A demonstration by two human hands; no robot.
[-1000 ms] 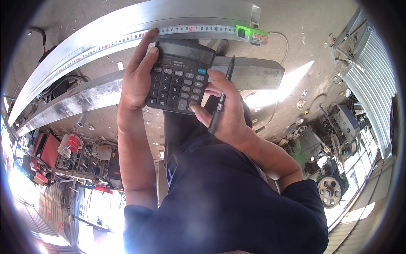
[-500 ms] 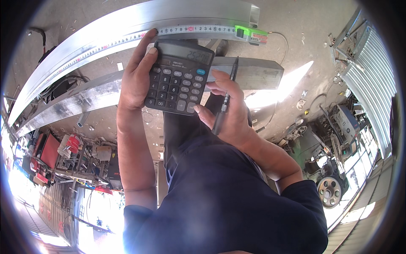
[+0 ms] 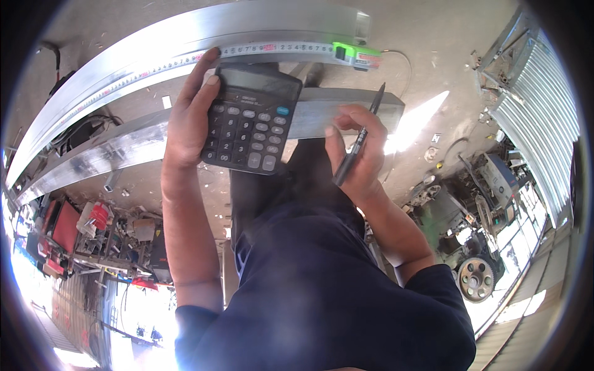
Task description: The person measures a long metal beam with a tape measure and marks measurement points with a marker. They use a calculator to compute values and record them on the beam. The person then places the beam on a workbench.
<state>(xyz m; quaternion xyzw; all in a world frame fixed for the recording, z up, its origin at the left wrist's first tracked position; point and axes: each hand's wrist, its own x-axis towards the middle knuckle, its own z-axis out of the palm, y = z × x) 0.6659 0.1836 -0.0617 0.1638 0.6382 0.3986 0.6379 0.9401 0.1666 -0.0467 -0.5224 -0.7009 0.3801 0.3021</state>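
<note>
My left hand (image 3: 190, 127) grips a dark grey calculator (image 3: 252, 123) by its left side, thumb over the front edge near the display. Right of the calculator and apart from it, my right hand (image 3: 362, 145) is closed around a black pen (image 3: 354, 151), whose tip points up and away from me. Beyond the calculator, a white tape measure blade (image 3: 288, 47) lies stretched along a long metal profile (image 3: 260, 21). Its bright green tape case (image 3: 356, 55) rests at the right end of the profile.
A second metal bar (image 3: 337, 114) runs across beneath my hands. At left stands a cluttered rack (image 3: 117, 241) with boxes and red items. Machinery with a large gear wheel (image 3: 476, 278) is at right, below corrugated metal sheets (image 3: 532, 123). Small debris dots the floor.
My right hand with the pen has moved right, away from the calculator's keys. The calculator's display has gone from showing digits to looking dark. The whole view has shifted slightly.
</note>
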